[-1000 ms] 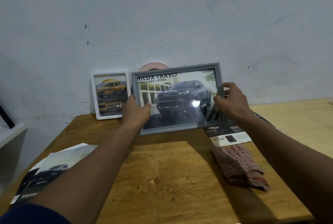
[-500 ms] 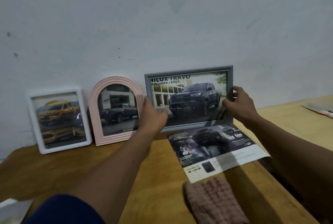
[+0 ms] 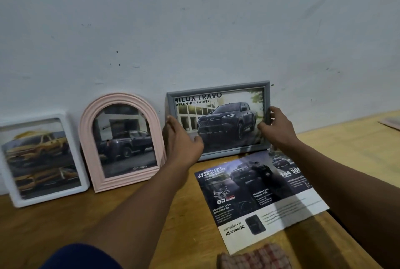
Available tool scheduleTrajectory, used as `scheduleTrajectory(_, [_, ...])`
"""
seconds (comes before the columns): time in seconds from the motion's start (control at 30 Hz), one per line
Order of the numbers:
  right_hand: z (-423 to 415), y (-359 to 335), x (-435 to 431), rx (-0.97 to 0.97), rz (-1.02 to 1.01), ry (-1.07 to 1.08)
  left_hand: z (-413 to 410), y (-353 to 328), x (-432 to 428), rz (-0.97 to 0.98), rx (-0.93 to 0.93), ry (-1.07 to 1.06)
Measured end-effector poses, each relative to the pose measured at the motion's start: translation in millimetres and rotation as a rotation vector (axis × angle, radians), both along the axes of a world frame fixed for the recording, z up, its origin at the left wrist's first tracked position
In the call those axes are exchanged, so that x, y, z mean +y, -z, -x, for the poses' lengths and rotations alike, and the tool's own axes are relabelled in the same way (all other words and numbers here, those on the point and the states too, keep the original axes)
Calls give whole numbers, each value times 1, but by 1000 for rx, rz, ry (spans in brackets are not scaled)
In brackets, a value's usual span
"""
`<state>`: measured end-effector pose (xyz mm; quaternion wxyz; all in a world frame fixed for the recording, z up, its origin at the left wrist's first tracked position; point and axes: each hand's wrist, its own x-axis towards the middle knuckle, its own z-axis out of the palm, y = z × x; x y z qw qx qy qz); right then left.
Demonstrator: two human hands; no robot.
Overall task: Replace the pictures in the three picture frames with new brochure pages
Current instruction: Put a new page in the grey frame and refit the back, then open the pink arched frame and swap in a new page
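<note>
Table's (image 3: 65, 225) back edge: left hand (image 3: 181, 138) and right hand (image 3: 277, 128) clasp the grey frame (image 3: 227, 121) — released too upright, it may topple.

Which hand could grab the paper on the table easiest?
Probably the right hand: it holds the gray frame just above the paper; the left hand sits off to its side.

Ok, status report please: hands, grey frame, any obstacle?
Left hand, right hand hold grey frame sides. Frame upright by wall. Brochure page lies in front.
</note>
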<state>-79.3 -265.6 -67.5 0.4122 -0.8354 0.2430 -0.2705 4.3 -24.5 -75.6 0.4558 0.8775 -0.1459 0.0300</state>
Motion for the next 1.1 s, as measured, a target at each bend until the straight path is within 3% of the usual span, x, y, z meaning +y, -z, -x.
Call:
scheduleTrajectory(0.47, [14, -21, 35, 14, 104, -53, 31, -9, 22, -139, -166, 24])
scheduleTrajectory(0.73, [-8, -35, 174, 39, 75, -434, 22, -26, 133, -228, -232, -208])
scheduleTrajectory(0.87, [-32, -23, 226, 50, 12, -473, 11, -19, 184, -181, -177, -295])
scheduleTrajectory(1.1, [-59, 2, 260, 25, -83, -361, -1, -4, 209, -1, -92, -284])
